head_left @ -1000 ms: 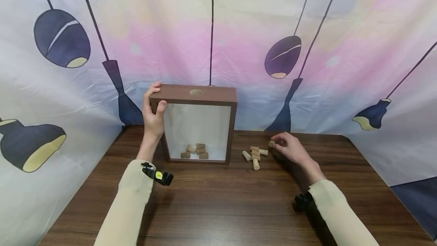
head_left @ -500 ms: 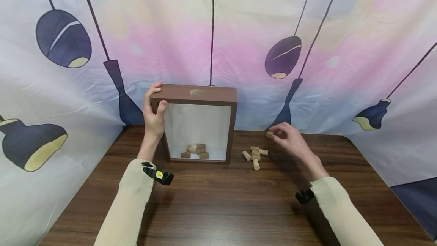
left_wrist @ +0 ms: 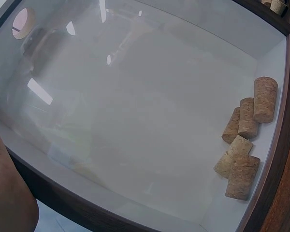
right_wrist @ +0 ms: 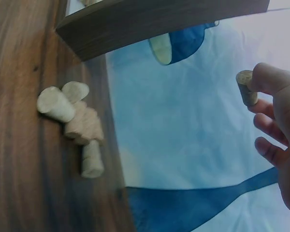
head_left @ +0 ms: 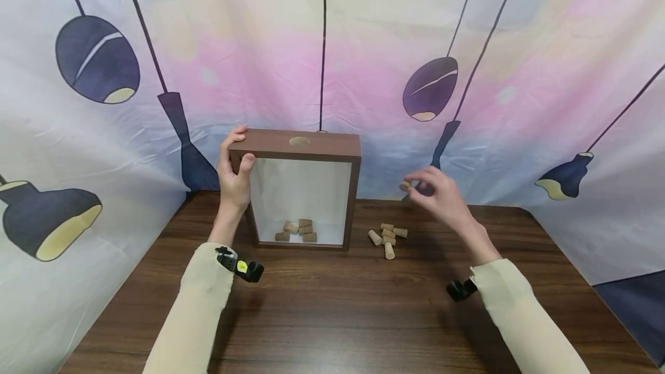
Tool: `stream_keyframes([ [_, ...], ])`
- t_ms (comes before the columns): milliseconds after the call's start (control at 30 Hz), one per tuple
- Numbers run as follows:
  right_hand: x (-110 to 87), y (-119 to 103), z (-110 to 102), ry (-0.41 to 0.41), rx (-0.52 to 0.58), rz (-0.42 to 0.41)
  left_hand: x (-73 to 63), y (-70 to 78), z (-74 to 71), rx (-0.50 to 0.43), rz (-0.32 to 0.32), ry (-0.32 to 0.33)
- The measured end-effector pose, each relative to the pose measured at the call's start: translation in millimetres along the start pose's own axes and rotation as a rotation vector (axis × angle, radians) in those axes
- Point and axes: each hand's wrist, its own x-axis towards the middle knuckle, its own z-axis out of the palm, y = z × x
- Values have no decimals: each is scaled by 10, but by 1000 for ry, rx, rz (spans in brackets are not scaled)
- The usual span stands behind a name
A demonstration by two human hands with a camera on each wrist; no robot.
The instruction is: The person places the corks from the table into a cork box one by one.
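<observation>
A brown wooden shadow box [head_left: 355, 201] with a clear front and a round hole [head_left: 299, 141] in its top stands upright on the table. My left hand [head_left: 236, 180] grips its upper left corner, thumb on the front and fingers over the top. Inside, several corks [left_wrist: 265, 99] lie along the bottom. To the right of the box, my right hand [head_left: 439, 195] pinches one cork [right_wrist: 246, 88] between thumb and fingertips, raised above the table. Below that hand a small pile of corks [head_left: 388, 234] lies on the wood.
The dark wooden table [head_left: 332, 316] meets a printed cloth backdrop [head_left: 363, 62] right behind the box. Cloth also hangs along the left and right sides. Each wrist wears a small black camera [head_left: 253, 271].
My right hand has lifted the cork up from beside the pile, rising and shifting slightly left. The left hand and the box have stayed in place.
</observation>
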Motion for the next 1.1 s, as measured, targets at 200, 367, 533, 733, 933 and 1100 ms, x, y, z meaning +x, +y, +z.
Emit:
stream_keyframes([
  [200, 140, -153, -44, 60, -20, -72, -6, 87, 14, -3, 3, -5],
  [367, 257, -273, -75, 112, -2, -149, 13, 284, 51, -7, -12, -10],
  [533, 378, -407, -118, 140, 8, -194, 8, 187, 28, 2, -11, -12],
  [733, 511, -604, -151, 121, 6, -208, -7, -22, -17, 2, -3, -10],
  [933, 669, -784, -113, 111, 49, -260, -9, -13, -16, -7, 5, -8],
  [1100, 822, -929, -56, 140, 77, -328, -8, 3, -17, -16, 8, -8],
])
